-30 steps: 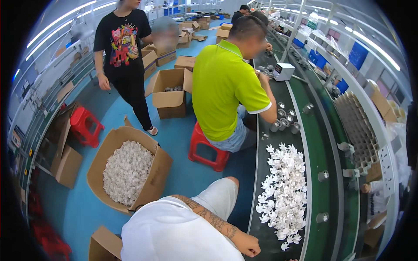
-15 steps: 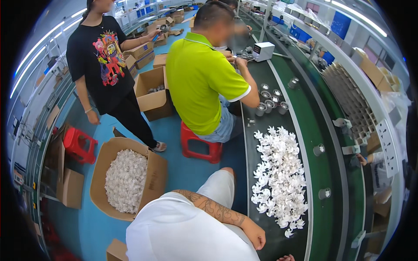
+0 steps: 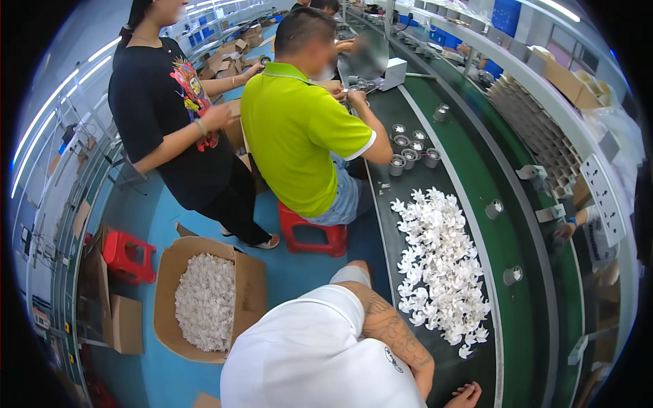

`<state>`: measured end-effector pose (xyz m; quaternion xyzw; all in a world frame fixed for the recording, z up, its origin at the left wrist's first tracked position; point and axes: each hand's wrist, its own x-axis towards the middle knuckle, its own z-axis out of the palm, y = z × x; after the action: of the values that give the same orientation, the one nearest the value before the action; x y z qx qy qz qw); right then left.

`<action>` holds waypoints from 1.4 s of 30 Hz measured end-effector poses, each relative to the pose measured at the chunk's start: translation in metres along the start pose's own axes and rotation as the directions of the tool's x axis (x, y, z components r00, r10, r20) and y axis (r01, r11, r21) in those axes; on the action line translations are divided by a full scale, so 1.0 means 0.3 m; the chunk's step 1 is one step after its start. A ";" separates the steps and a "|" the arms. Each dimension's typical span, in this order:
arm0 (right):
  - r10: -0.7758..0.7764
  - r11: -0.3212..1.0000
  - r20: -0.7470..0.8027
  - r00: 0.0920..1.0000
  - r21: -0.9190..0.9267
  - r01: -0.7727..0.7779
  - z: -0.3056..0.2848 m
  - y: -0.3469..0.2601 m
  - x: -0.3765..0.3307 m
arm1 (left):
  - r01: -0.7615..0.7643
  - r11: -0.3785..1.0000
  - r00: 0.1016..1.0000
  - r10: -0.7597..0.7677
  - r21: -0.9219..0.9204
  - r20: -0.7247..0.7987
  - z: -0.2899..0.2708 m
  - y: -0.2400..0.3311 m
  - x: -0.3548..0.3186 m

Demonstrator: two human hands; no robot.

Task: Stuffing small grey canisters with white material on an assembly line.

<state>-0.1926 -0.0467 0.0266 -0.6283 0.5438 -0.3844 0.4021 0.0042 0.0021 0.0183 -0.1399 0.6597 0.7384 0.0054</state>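
My left arm, tattooed and in a white short sleeve, comes in from the lower edge. My left hand rests on the dark worktable at the bottom rim, fingers apart, holding nothing that I can see. The nearest thing is a heap of small white flower-shaped pieces, a little above the hand and not touching it. My right hand is out of the picture.
A seated person in a green shirt works on a red stool at small metal cups. A person in black stands beside them. An open carton of white pieces sits on the blue floor by another red stool. A green conveyor runs alongside.
The view has swung so the two co-workers appear closer. The person in black has stepped up beside the seated one. My left hand sits lower in the picture, at its bottom rim.
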 end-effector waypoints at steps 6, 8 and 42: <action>-0.012 1.000 -0.014 1.000 -0.018 0.012 0.001 0.083 0.022 | -0.020 0.974 0.987 -0.017 0.225 0.161 -0.006 -0.019 0.130; -0.014 1.000 -0.027 1.000 0.006 0.014 0.003 0.116 0.023 | -0.050 0.957 0.976 -0.015 0.287 0.219 0.000 -0.024 0.158; -0.177 0.976 -0.495 0.850 -0.201 0.086 -0.087 0.148 0.246 | 0.453 0.715 0.536 0.258 0.532 -0.804 0.045 0.156 -0.217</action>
<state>-0.2250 -0.1260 -0.0010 -0.5721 0.6174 -0.5154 0.1609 0.0551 0.0208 0.0788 -0.5024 0.7922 0.2729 -0.2135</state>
